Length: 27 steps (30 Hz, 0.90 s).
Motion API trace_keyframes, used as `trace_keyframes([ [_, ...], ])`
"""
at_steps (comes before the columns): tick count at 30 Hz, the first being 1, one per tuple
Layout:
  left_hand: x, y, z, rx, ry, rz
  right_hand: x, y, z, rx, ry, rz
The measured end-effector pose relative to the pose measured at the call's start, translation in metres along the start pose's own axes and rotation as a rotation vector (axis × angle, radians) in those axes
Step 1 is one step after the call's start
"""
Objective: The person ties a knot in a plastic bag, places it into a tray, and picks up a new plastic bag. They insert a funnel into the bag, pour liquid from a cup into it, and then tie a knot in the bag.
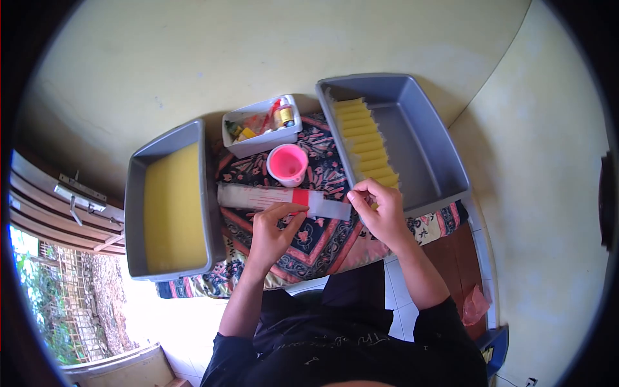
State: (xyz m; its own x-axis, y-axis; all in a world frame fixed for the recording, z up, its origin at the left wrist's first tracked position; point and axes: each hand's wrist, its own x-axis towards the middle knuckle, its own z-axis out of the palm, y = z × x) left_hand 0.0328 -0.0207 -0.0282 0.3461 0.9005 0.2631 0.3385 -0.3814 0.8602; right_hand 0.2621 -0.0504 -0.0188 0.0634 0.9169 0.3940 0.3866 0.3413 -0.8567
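Note:
My left hand (276,231) is closed in a pinch at the left end of a clear plastic sleeve (332,209). My right hand (382,209) is also pinched, just beyond the sleeve's right end; anything between its fingertips is too small to make out. A flat stack of printed plastic sleeves (255,197) lies on the patterned cloth (303,235), with a red band (300,198) near its right end. Behind the stack stands a pink-lined white cup (287,164).
At left, a grey tray (215,193) holds a yellow layer. Another grey tray (445,151) at right contains a row of yellow packets (362,138). Behind the cup sits a small white bin (261,143) with bottles. Pink plastic (475,306) lies at lower right.

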Motion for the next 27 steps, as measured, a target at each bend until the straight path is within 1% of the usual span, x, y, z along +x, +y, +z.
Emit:
trace_keyframes([
  [2, -0.009, -0.004, -0.009, 0.001, 0.032, -0.002, -0.004, -0.004, 0.019, 0.064, 0.012, -0.039],
  [4, -0.016, -0.015, -0.016, -0.026, 0.025, -0.086, -0.005, -0.011, 0.032, 0.06, -0.032, -0.033],
  [6, -0.021, -0.023, -0.021, -0.041, 0.066, -0.054, -0.006, -0.017, 0.046, -0.001, -0.047, -0.034],
  [8, -0.023, -0.028, -0.024, -0.004, 0.052, -0.063, -0.007, -0.014, 0.058, -0.018, -0.098, -0.008],
  [10, -0.022, -0.029, -0.023, -0.01, 0.04, -0.075, -0.01, 0.002, 0.072, -0.218, -0.073, -0.144],
  [11, -0.021, -0.03, -0.021, 0.023, 0.033, -0.025, -0.013, 0.008, 0.073, -0.344, -0.138, -0.106],
  [12, -0.021, -0.031, -0.018, 0.057, 0.024, 0.026, -0.016, 0.018, 0.076, -0.347, -0.142, -0.109],
  [14, -0.02, -0.038, -0.007, 0.04, 0.026, 0.019, -0.022, 0.038, 0.081, -0.667, -0.18, -0.104],
  [15, -0.02, -0.043, -0.001, 0.046, -0.005, 0.002, -0.024, 0.044, 0.082, -0.67, -0.181, -0.105],
  [17, -0.019, -0.051, 0.009, 0.05, -0.037, -0.013, -0.028, 0.056, 0.082, -0.794, -0.163, -0.071],
  [19, -0.016, -0.053, 0.018, 0.091, -0.04, 0.074, -0.03, 0.062, 0.08, -0.821, -0.174, -0.028],
  [23, -0.009, -0.053, 0.035, 0.165, -0.08, 0.097, -0.032, 0.052, 0.076, -0.817, -0.183, 0.077],
  [25, -0.003, -0.058, 0.046, 0.187, -0.031, 0.237, -0.031, 0.047, 0.075, -0.795, -0.155, 0.072],
  [26, -0.001, -0.061, 0.05, 0.189, -0.031, 0.238, -0.031, 0.046, 0.075, -0.772, -0.129, 0.067],
  [27, 0.0, -0.06, 0.054, 0.26, 0.005, 0.239, -0.031, 0.048, 0.075, -0.771, -0.128, 0.068],
])
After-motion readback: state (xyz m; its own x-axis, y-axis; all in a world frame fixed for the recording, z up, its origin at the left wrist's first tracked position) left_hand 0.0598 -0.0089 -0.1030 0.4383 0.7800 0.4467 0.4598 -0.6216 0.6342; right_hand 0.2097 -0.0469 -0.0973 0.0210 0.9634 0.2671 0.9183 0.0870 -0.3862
